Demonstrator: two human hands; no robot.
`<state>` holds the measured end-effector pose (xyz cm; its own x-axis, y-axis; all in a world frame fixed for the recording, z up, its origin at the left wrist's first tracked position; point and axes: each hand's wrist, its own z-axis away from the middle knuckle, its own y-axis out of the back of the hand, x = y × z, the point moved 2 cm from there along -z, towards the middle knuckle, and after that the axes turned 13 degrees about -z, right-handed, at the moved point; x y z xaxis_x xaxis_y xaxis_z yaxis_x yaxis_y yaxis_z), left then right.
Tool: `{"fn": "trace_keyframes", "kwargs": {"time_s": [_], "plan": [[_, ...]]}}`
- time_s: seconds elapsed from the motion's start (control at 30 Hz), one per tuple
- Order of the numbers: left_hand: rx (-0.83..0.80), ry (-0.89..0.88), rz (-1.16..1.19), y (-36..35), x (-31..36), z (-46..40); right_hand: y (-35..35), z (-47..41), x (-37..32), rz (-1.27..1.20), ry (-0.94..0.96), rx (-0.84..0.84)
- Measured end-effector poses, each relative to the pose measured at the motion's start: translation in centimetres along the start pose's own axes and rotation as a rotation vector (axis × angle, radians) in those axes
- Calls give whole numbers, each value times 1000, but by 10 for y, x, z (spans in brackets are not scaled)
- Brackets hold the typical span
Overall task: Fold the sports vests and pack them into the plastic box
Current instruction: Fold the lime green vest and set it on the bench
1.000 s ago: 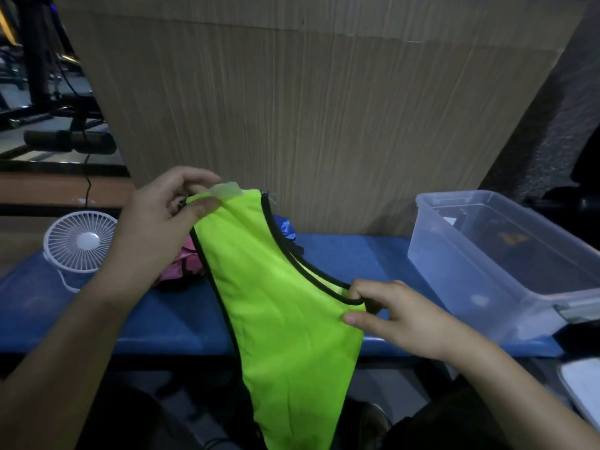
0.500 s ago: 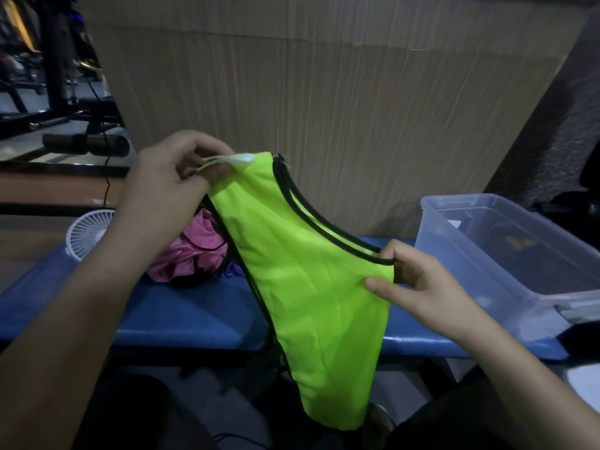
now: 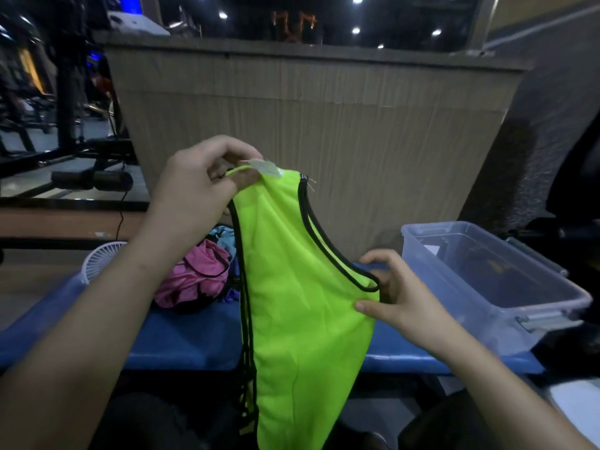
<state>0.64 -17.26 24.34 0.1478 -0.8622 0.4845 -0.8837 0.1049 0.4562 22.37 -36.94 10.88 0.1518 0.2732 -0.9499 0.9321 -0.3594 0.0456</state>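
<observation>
While pinched at its top strap by left hand [image 3: 194, 186], hangs lengthwise: green vest [image 3: 302, 306], hem down. Gripped at black-trimmed edge by right hand [image 3: 399, 297], near plastic box [image 3: 487, 284].

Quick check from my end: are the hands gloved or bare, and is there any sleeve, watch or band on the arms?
Both are bare: the left hand and right hand wear no gloves, and no rings show. Both forearms are uncovered as far as the frame shows, with no sleeve, watch or wristband in view.
</observation>
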Motion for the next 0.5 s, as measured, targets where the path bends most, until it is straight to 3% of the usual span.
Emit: {"fn": "trace_keyframes", "kwargs": {"time_s": [0.07, 0.2, 0.5], "plan": [[-13, -9, -7, 3, 3, -1, 0, 3, -1, -48, -47, 44], [-52, -60, -94, 8, 5, -5, 4, 7, -7, 128, -91, 65], [-92, -35, -99, -18, -12, -60, 22, -37, -12, 134, -69, 131]]}}
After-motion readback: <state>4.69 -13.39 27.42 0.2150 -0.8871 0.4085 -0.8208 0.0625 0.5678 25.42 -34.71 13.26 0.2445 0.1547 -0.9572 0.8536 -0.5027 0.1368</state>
